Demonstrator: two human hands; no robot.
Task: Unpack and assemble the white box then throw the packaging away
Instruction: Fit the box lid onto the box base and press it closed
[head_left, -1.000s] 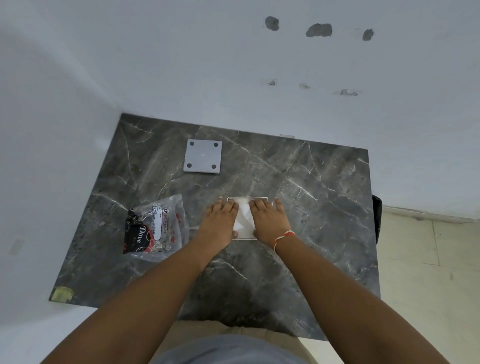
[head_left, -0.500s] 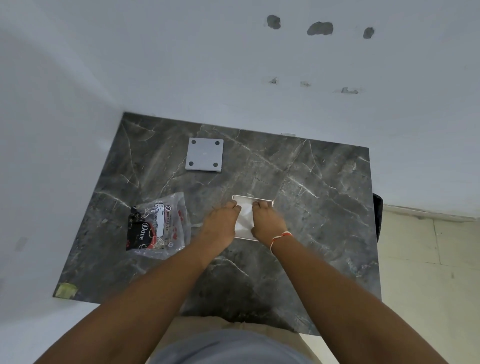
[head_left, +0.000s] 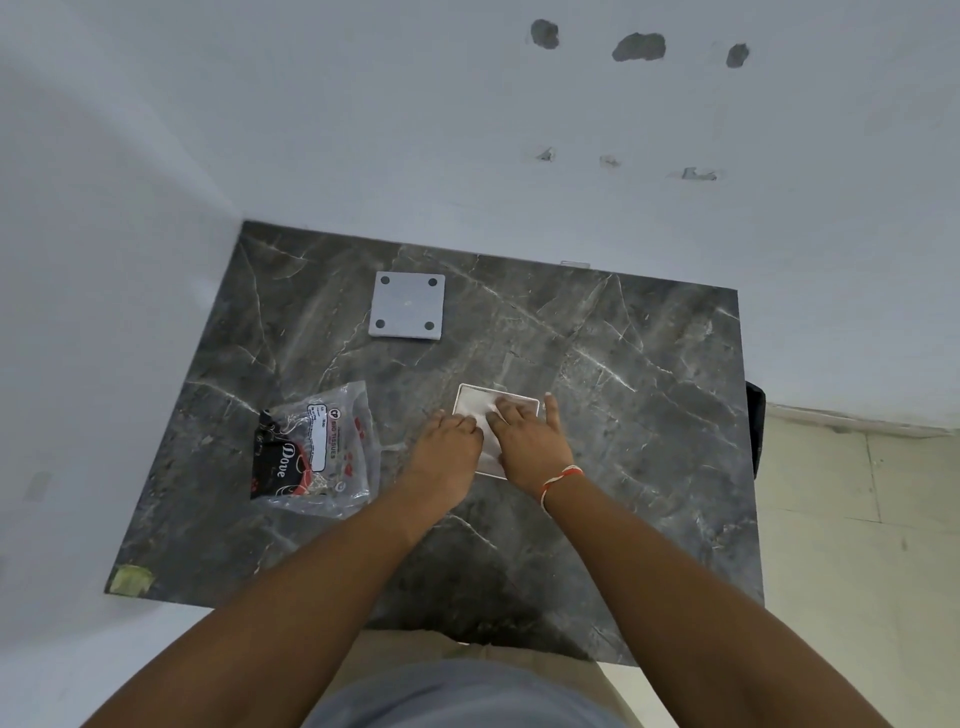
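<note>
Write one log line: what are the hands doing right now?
left hand: on white box | right hand: flat on box | grey plate: apart, far side | plastic bag: left of hands

Soft, even lighting is producing faint shadows; wide-angle distortion is bending the frame edges; slight blur is softening the fingers.

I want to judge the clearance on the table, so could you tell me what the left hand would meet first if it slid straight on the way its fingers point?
The left hand points away and slightly right. Its fingertips already touch the white box; beyond lies bare table.
</note>
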